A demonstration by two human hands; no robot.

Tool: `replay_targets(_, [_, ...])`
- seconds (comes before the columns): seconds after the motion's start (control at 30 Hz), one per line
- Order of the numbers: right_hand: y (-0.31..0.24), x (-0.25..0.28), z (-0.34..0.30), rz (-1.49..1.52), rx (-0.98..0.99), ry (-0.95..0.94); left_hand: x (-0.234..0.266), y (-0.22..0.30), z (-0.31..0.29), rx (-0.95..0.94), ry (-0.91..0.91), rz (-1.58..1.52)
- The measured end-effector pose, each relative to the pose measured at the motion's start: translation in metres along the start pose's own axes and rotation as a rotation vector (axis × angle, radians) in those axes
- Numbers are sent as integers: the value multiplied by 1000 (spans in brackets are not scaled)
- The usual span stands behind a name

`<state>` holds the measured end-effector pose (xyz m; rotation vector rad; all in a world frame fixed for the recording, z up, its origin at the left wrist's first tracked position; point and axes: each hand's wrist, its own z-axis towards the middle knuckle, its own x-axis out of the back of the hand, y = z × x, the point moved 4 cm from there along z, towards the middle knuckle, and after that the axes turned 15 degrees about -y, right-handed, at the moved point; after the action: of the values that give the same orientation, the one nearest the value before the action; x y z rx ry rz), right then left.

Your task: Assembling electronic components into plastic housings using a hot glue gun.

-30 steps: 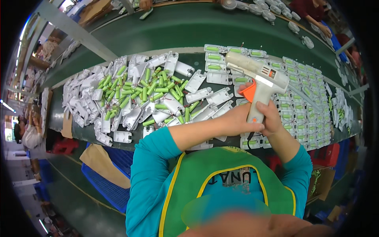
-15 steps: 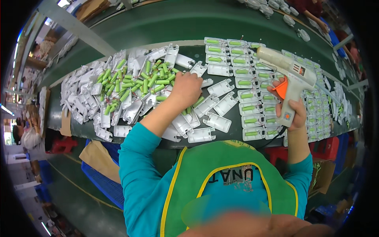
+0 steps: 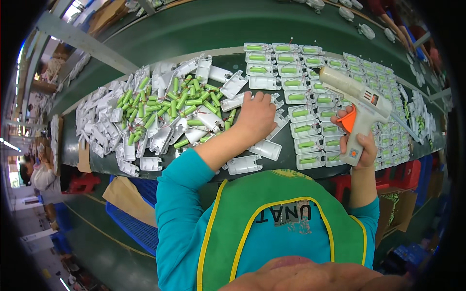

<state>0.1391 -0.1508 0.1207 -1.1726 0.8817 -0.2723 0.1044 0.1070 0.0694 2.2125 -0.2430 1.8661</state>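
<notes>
The left hand (image 3: 256,116) has left the glue gun and now presses flat, grip open, on white plastic casings (image 3: 252,148) mid-desk; the right hand (image 3: 359,140) has drawn the cream hot-glue gun (image 3: 359,99) rightward, grip closed round its handle; fetching the next casing, likely.

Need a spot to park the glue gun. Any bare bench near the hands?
Little. Bare dark bench shows only at the near edge, between the loose white cases and the person's left forearm. The pile of green cells and the rows of filled cases are crowded. Right hand holds the glue gun above those rows; left hand rests on the loose cases.
</notes>
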Motion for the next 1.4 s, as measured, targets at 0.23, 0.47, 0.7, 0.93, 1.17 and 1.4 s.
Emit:
replay_targets(0.23, [2,6,-6,47,23,-28,-20,-13,4,-93,22,63])
replay_targets(0.47, [7,10,-3,55,16,-16,-15,-34,-3,-173,8,90])
replay_targets(0.7, [10,7,-1,70,-11,12,-18,-25,16,-135,98,66])
replay_targets(0.93, [13,9,-2,78,-20,33,1,-34,7,-54,121,-92])
replay_targets(1.17, [14,6,-4,71,-14,33,10,-72,-33,136,23,3])
replay_targets(1.4, [14,1,-12,98,-16,-20,13,-93,-41,220,199,-74])
